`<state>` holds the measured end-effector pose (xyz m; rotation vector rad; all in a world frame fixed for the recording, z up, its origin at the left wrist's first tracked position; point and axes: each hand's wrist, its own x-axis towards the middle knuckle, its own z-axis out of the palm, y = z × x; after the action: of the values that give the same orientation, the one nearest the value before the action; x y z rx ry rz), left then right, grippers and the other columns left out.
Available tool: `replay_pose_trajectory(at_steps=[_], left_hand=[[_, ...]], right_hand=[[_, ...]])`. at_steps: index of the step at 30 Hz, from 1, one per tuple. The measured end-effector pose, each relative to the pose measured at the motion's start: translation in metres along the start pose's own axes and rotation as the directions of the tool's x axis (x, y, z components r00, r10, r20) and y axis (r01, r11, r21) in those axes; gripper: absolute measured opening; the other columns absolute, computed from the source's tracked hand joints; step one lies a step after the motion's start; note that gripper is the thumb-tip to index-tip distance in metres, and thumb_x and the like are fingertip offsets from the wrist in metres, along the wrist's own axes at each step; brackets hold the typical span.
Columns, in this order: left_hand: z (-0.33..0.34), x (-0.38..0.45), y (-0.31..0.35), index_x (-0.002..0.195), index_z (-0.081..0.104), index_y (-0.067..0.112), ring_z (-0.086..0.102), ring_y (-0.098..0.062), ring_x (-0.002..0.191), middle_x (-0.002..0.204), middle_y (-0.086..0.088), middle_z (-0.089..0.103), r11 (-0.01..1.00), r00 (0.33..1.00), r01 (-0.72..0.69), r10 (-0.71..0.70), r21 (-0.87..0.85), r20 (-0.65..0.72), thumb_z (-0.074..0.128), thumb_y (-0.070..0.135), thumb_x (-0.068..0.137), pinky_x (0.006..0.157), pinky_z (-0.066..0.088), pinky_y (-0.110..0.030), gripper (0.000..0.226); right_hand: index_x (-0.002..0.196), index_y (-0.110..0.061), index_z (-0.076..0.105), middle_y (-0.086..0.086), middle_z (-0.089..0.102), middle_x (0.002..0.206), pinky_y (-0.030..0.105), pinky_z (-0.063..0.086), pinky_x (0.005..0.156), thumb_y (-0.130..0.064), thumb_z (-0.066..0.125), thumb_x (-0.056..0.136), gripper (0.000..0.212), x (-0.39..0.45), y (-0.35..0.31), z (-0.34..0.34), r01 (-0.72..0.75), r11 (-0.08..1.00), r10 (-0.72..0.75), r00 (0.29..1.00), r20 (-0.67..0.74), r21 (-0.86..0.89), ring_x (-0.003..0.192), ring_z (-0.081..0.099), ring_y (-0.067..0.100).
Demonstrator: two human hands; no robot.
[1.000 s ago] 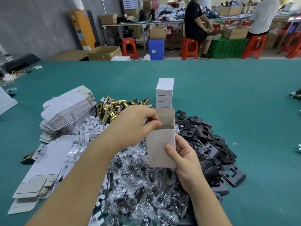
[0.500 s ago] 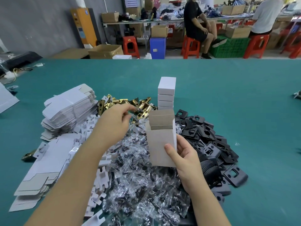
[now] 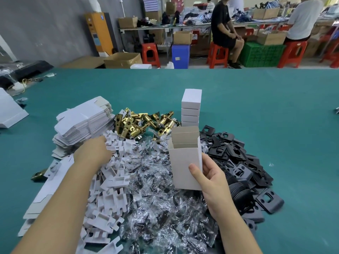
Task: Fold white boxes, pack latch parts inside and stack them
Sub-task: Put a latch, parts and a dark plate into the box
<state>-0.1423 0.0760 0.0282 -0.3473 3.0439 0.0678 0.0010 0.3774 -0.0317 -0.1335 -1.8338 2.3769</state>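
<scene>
room: busy packing workshop, cardboard cartons and red stools (image 3: 150, 54) at the back, a couple of people sitting at far benches
surface: big teal table (image 3: 256, 110) with all the piles bunched up in front of the worker
open box: the white box (image 3: 185, 162) is folded up and held upright over the piles, top flaps open, and from this angle I can't see anything inside it
right hand: the right hand (image 3: 211, 182) grasps the box low on its right side, thumb across the front face, fingers wrapped behind
left hand: the left hand (image 3: 93, 153) is down on the white card inserts (image 3: 111, 184), knuckles toward the camera, so I cannot tell if it has pinched 1 yet or is just touching the pile
other parts: brass latches (image 3: 139, 125) behind the inserts, bagged screws (image 3: 156, 189) in the middle, black plates (image 3: 238, 162) on the right, flat box blanks (image 3: 82, 123) far left
done so far: 4 closed boxes in a stack (image 3: 190, 109) just behind the open one
step in hand: looks like grabbing an insert to go into the box
how to do it well: I'd peel off just 1 insert since they interlock, keep the box mouth facing up and squeeze lightly so the walls stay square, then slide it in straight
watch out: flaps folding inward and blocking the opening
</scene>
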Motion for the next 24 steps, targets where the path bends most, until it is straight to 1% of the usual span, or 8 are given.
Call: replay_pose_trajectory(at_steps=[3,6,9,13,16,19,22,24], left_hand=[[0.003,-0.001,-0.002,0.14,0.053,0.022,0.067,-0.028,0.096,0.132,-0.009,0.064,0.999,1.0,0.015,-0.015,-0.044,-0.013,0.062,0.029,0.095,0.076,0.054,-0.038,0.047],[0.003,-0.001,-0.003,0.143,0.054,0.022,0.064,-0.032,0.11,0.135,-0.009,0.065,0.996,0.998,0.019,-0.024,-0.092,-0.055,0.063,0.021,0.092,0.079,0.053,-0.038,0.052],[-0.003,-0.004,-0.002,0.144,0.054,0.023,0.064,-0.033,0.108,0.129,-0.012,0.067,0.988,0.995,-0.009,-0.006,-0.151,-0.099,0.062,0.017,0.091,0.076,0.052,-0.037,0.054],[-0.018,-0.016,0.01,0.14,0.059,0.021,0.065,-0.024,0.081,0.128,-0.013,0.067,0.937,0.989,-0.117,0.078,-0.331,-0.128,0.062,0.018,0.094,0.079,0.055,-0.038,0.046],[-0.031,-0.033,0.023,0.139,0.061,0.022,0.063,-0.018,0.082,0.128,-0.009,0.068,0.879,0.965,-0.238,0.169,-0.412,-0.199,0.063,0.025,0.099,0.08,0.053,-0.036,0.041],[-0.043,-0.056,0.039,0.132,0.065,0.028,0.069,-0.012,0.071,0.092,0.002,0.076,0.647,0.937,-0.348,0.262,-0.679,-0.231,0.064,0.019,0.1,0.057,0.051,-0.018,0.033],[-0.048,-0.082,0.057,0.11,0.074,0.03,0.075,-0.015,0.075,0.088,-0.001,0.077,0.251,0.908,-0.343,0.337,-0.905,-0.25,0.065,0.007,0.097,0.066,0.056,-0.014,0.028],[-0.042,-0.094,0.069,0.099,0.077,0.027,0.076,-0.022,0.08,0.091,-0.008,0.077,0.076,0.896,-0.298,0.365,-0.951,-0.252,0.066,0.003,0.094,0.071,0.06,-0.021,0.026]], right_hand=[[0.131,-0.028,0.064,-0.003,0.075,0.12,0.027,0.06,0.081,-0.036,0.075,0.082,0.05,0.0,0.0,0.0,0.001,1.0,-0.001,1.0,0.003,0.001,0.11,0.071,0.014],[0.133,-0.026,0.063,-0.003,0.074,0.121,0.032,0.061,0.083,-0.035,0.074,0.084,0.052,0.0,0.001,0.0,0.0,1.0,0.0,1.0,0.01,-0.013,0.111,0.07,0.016],[0.134,-0.026,0.062,-0.002,0.074,0.123,0.039,0.06,0.089,-0.035,0.074,0.086,0.051,0.0,0.001,0.0,0.003,1.0,-0.002,1.0,0.019,-0.028,0.113,0.07,0.018],[0.134,-0.026,0.062,-0.002,0.074,0.123,0.038,0.06,0.089,-0.035,0.074,0.085,0.052,-0.001,0.001,0.0,0.003,0.999,-0.003,1.0,0.02,-0.032,0.113,0.07,0.018],[0.134,-0.026,0.062,-0.002,0.074,0.123,0.038,0.06,0.089,-0.036,0.074,0.084,0.052,-0.001,0.001,0.0,0.006,1.0,-0.006,1.0,0.014,-0.031,0.113,0.07,0.018],[0.134,-0.027,0.062,-0.002,0.074,0.123,0.035,0.061,0.087,-0.036,0.074,0.084,0.051,0.0,0.001,0.0,0.008,1.0,-0.007,1.0,0.018,-0.028,0.112,0.07,0.017],[0.133,-0.028,0.063,-0.003,0.074,0.123,0.033,0.06,0.086,-0.036,0.074,0.085,0.051,-0.001,0.001,0.0,0.012,1.0,-0.011,1.0,0.018,-0.025,0.112,0.07,0.017],[0.133,-0.028,0.063,-0.003,0.074,0.123,0.034,0.06,0.088,-0.036,0.074,0.085,0.05,0.0,0.001,0.0,0.018,0.999,-0.018,1.0,0.019,-0.034,0.112,0.07,0.017]])
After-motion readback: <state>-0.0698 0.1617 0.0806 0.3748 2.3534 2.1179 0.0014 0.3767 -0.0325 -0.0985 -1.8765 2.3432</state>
